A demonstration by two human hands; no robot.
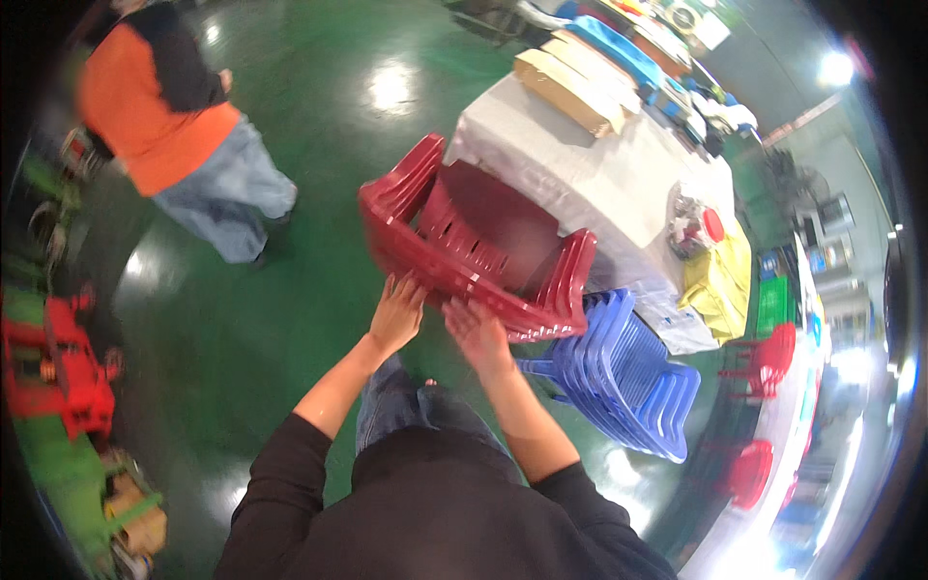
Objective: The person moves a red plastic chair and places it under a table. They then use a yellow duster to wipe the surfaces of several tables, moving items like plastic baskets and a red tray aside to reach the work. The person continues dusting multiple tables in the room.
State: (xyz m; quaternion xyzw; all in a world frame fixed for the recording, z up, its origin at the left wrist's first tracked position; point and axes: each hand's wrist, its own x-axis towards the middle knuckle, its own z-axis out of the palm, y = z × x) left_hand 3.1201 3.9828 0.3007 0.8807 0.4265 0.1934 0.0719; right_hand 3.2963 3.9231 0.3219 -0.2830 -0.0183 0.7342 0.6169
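A stack of dark red plastic chairs (464, 275) stands in front of me with its backrests toward me. My left hand (397, 315) touches the backrest near its left part, the fingers extended against it. Beside it my right hand (478, 333) lies against the lower edge of the same backrest, fingers stretched out and a little apart. Neither hand is wrapped round the chairs. A stack of blue plastic chairs (619, 372) stands just right of my right hand, close to the red stack.
A table with a whitish cover (599, 174) stands beyond the red chairs, bearing cardboard boxes (570, 92), a clear jar with a red lid (691, 227) and a yellow cloth or bag (720, 285). Red stools (768, 358) stand at the right. Another person (174, 126) is at the far left; red machinery (72, 367) is at the left.
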